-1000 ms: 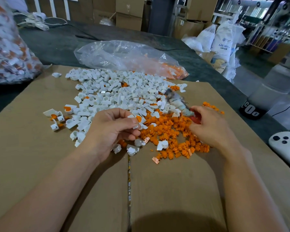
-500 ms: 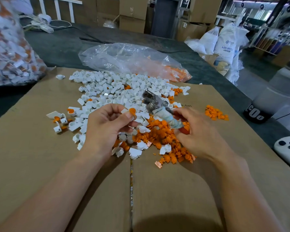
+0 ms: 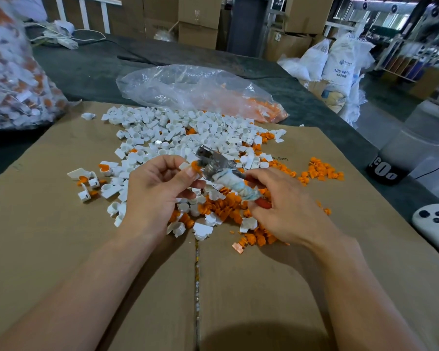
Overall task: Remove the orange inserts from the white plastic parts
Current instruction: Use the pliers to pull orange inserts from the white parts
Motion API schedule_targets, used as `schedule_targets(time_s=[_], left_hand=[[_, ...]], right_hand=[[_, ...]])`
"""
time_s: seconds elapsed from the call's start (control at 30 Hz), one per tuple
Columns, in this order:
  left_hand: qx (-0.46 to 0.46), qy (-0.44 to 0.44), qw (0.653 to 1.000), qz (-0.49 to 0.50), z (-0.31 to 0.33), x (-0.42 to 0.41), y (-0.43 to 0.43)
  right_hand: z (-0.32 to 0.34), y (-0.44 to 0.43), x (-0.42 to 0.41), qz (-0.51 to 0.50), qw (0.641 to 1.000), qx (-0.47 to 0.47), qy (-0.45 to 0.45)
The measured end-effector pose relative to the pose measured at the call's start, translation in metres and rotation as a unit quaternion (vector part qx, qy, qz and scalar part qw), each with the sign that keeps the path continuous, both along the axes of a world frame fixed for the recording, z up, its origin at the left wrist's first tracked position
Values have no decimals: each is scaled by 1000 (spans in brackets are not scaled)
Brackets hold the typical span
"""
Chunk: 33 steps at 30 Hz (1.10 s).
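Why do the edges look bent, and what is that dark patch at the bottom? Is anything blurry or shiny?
Head view: the wide lens bows the cardboard edges; the dark patch is a soft shadow, probably the wearer's head; the full bag at far left is blurred; the clear bag glints; the pliers in the right hand and the part in the left hand look sharper.

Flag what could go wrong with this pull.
1. The pliers in the right hand meet the orange insert of the held part, beside the thumb of the left hand; a slip could nip skin.
2. The freed insert may drop among the white parts instead of the orange pile, undoing the sorting.
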<state>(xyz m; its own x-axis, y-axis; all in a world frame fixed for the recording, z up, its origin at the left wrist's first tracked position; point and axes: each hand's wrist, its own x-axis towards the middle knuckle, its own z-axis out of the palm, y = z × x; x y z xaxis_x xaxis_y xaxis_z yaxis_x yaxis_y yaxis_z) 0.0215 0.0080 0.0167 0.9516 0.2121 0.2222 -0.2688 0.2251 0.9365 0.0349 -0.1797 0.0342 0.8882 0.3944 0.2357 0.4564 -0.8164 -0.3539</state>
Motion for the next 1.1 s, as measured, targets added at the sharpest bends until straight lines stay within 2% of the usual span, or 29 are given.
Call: schedule_targets(time_s=[0.5, 1.1], left_hand=[[-13, -15, 1000, -5, -1, 0, 0], [-17, -1, 1000, 5, -3, 0, 0]], right_hand=[[3, 2, -3, 21, 999, -4, 34], [1, 9, -5, 15, 1000, 8, 25]])
